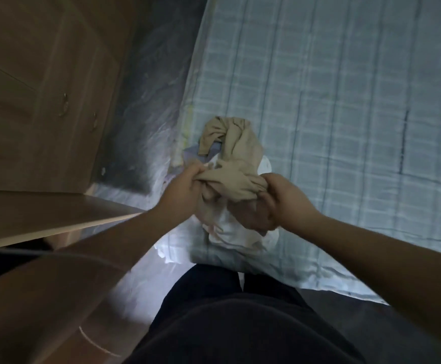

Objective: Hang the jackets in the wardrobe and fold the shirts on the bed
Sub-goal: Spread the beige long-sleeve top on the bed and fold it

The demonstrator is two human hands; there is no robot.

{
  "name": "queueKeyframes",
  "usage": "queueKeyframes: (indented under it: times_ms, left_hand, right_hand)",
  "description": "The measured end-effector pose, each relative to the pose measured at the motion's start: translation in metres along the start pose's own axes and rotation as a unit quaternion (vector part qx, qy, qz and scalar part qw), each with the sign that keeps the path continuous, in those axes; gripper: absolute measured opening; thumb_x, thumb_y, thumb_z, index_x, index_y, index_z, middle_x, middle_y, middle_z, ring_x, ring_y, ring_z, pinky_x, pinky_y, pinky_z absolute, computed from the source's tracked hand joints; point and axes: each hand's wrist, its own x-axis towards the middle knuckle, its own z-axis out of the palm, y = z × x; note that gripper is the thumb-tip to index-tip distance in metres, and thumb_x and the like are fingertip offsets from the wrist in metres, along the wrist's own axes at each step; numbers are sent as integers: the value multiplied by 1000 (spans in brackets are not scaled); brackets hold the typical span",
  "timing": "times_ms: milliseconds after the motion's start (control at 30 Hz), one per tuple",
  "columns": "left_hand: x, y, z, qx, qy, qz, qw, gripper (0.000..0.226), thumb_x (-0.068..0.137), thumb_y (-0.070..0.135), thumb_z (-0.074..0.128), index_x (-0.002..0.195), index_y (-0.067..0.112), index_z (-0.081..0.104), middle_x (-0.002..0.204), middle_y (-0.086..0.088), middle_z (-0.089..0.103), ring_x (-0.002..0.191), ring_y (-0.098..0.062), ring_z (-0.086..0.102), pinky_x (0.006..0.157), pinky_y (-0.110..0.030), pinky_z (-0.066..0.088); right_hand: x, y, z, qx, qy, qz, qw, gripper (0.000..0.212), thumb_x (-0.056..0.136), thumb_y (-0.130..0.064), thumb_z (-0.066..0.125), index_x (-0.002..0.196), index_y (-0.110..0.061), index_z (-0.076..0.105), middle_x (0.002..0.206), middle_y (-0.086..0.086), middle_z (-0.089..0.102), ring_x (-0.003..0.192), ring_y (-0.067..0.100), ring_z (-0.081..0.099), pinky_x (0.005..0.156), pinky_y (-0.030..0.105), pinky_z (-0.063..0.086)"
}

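A crumpled beige shirt [236, 151] is bunched up over the near corner of the bed [345, 127], which has a pale blue checked sheet. My left hand [181, 189] grips the shirt's left end and my right hand [274, 203] grips its right end, so the fabric stretches between them. Under the beige shirt lies a white garment [230, 231], and a bit of lilac cloth [192, 153] shows behind it. The wooden wardrobe [43, 88] stands at the left with its doors closed.
A wooden board or shelf edge [56, 219] juts out at the left, close to my left forearm. A shiny grey floor strip [146, 114] runs between the wardrobe and the bed. My dark trousers [227, 311] fill the bottom.
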Motion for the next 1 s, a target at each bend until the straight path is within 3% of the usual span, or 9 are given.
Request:
queueKeyframes:
  times_ms: [100, 233, 300, 400, 567, 800, 867, 933, 1000]
  left_hand:
    - [-9, 48, -40, 25, -19, 28, 999, 26, 95, 10, 46, 97, 32, 59, 89, 20, 64, 85, 5, 58, 75, -12, 43]
    - [-19, 104, -69, 20, -7, 69, 997, 21, 98, 2, 47, 103, 13, 64, 95, 6, 66, 90, -8, 59, 83, -24, 45]
    - [-21, 133, -77, -5, 22, 81, 996, 19, 98, 0, 47, 101, 10, 62, 93, 2, 65, 85, -4, 57, 79, -17, 44]
    - [-26, 169, -82, -87, 50, 87, 991, 19, 100, 3, 46, 94, 12, 62, 85, 2, 62, 75, 0, 54, 71, -16, 43]
    - [-34, 217, -73, -175, 81, 109, 975, 21, 100, 10, 47, 97, 1, 65, 92, -11, 67, 83, -14, 60, 78, -30, 49]
    - [-47, 265, -34, -60, 69, 213, 973, 33, 102, 25, 49, 79, 2, 56, 71, -6, 53, 67, -9, 49, 61, -24, 40]
    - [-46, 273, -17, 4, 85, 223, 971, 37, 101, 34, 50, 79, 6, 59, 72, -11, 59, 67, -14, 54, 65, -32, 43]
    - [-44, 278, 5, 74, 101, 216, 968, 32, 100, 38, 51, 84, 13, 62, 78, -7, 64, 75, -19, 59, 68, -36, 43]
    - [-47, 285, 37, 113, 101, 186, 971, 15, 99, 36, 53, 97, 25, 63, 88, 1, 65, 83, -16, 60, 69, -30, 41]
  right_hand:
    - [-21, -30, -60, -14, 6, -28, 999, 29, 94, -28, 61, 123, -26, 58, 105, -9, 64, 89, 3, 53, 69, 11, 37]
    - [-44, -74, -114, 30, 51, 5, 998, 31, 91, -29, 66, 119, -39, 56, 94, -15, 66, 70, 8, 65, 57, 6, 43]
    - [-53, -93, -130, 60, 106, 5, 993, 32, 90, -27, 66, 116, -43, 56, 96, -13, 66, 81, -1, 63, 62, 4, 42]
    - [-71, -111, -147, 118, 199, -5, 973, 29, 91, -17, 60, 107, -41, 63, 98, -12, 68, 92, -2, 61, 72, 11, 43]
    - [-114, -113, -164, 189, 348, 27, 918, 24, 92, -13, 51, 94, -30, 67, 89, -14, 70, 84, 2, 63, 70, 24, 44]
    - [-161, -106, -225, 95, 442, 27, 891, 20, 96, -17, 48, 91, -32, 60, 82, -23, 64, 80, -11, 57, 66, 5, 37]
    - [-176, -98, -239, 161, 426, 45, 889, 17, 94, -18, 51, 91, -26, 65, 80, -17, 69, 75, -6, 61, 63, 9, 43]
    - [-191, -87, -249, 346, 359, 53, 865, 16, 93, -12, 55, 92, -20, 69, 77, -8, 73, 72, 5, 66, 62, 17, 50]
    - [-207, -77, -260, 590, 272, 48, 758, 14, 95, -6, 52, 92, -10, 66, 76, 6, 72, 72, 18, 67, 59, 26, 57]
